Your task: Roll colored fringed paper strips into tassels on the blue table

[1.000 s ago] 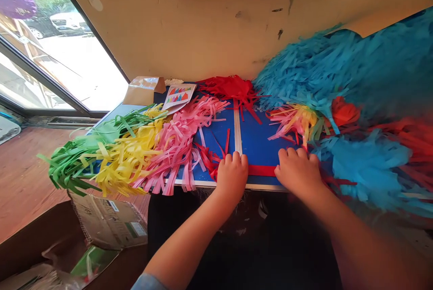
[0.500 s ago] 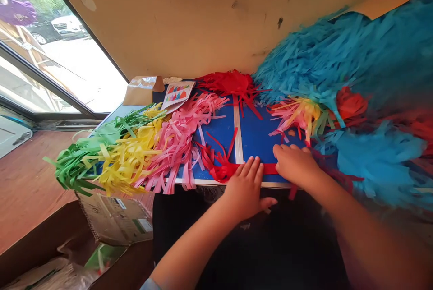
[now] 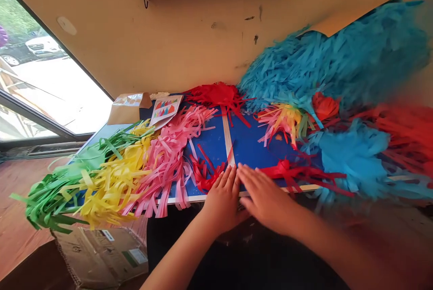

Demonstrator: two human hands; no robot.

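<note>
My left hand [image 3: 221, 197] and my right hand [image 3: 267, 197] lie side by side, fingers stretched flat, at the near edge of a blue table [image 3: 252, 145]. They press on the middle of a red fringed paper strip [image 3: 294, 170] whose cut ends bunch up to the left and right of the hands. Nothing is gripped in either hand. Left of them lie pink fringe [image 3: 169, 154], yellow fringe [image 3: 111, 175] and green fringe [image 3: 64, 186], hanging over the table's edge.
A large heap of blue fringe [image 3: 324, 64] fills the right, with orange-red fringe [image 3: 404, 134] and a multicoloured bundle [image 3: 282, 121]. A red pile [image 3: 213, 94], a printed card [image 3: 165, 107] and a brown packet [image 3: 126, 105] lie at the back. A cardboard box [image 3: 101, 254] stands on the floor.
Both hands slid together toward the table's middle seam and flattened out. The red strip bunched up on either side of them. The camera tilted up and shifted.
</note>
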